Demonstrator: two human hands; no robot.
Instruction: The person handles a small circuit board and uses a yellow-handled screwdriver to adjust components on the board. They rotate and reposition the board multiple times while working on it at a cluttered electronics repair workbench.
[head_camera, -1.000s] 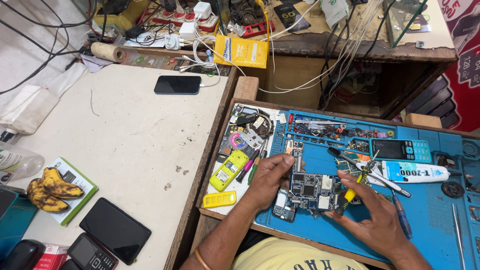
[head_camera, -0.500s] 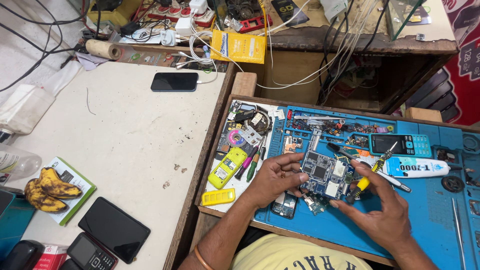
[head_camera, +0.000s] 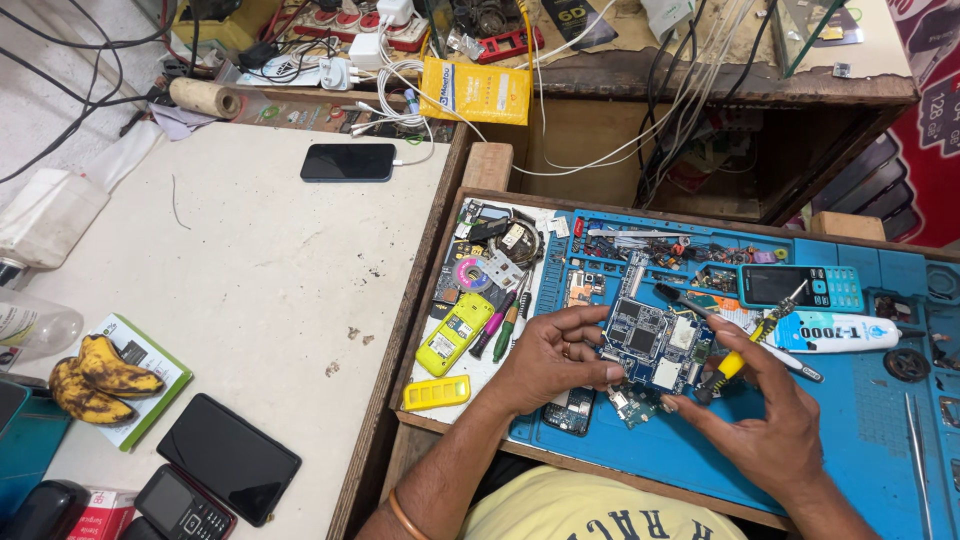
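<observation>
Both hands are up over the blue work mat (head_camera: 860, 440), and the circuit board (head_camera: 655, 345) sits between them, lifted just clear of the mat and tilted toward the camera so its shielded chips face up. The left hand (head_camera: 550, 360) is clamped on the board's left edge, thumb underneath and fingers curled over the top, which keeps the face of the board bare. The right hand (head_camera: 775, 425) is closed around a small yellow-handled screwdriver (head_camera: 748, 348), held like a pen, with the handle running up and away to the right and its lower end meeting the board's right edge; whether the tip actually touches a screw I cannot tell.

Directly below the board, a dark phone part (head_camera: 572, 410) lies flat on the mat, close under the left hand. To the left, a yellow phone battery (head_camera: 455, 333) and a yellow plastic strip (head_camera: 437, 393) rest beside a couple of loose screwdrivers (head_camera: 508, 325), all within easy reach. Behind the right hand lie a white glue tube (head_camera: 835, 332) and a teal keypad phone (head_camera: 800, 288), parked at the back of the mat out of the way. Over on the white table (head_camera: 260, 260), a black smartphone (head_camera: 348, 162) lies on a charging cable, and two blackened bananas (head_camera: 95, 375) sit on a green booklet near the front edge.
</observation>
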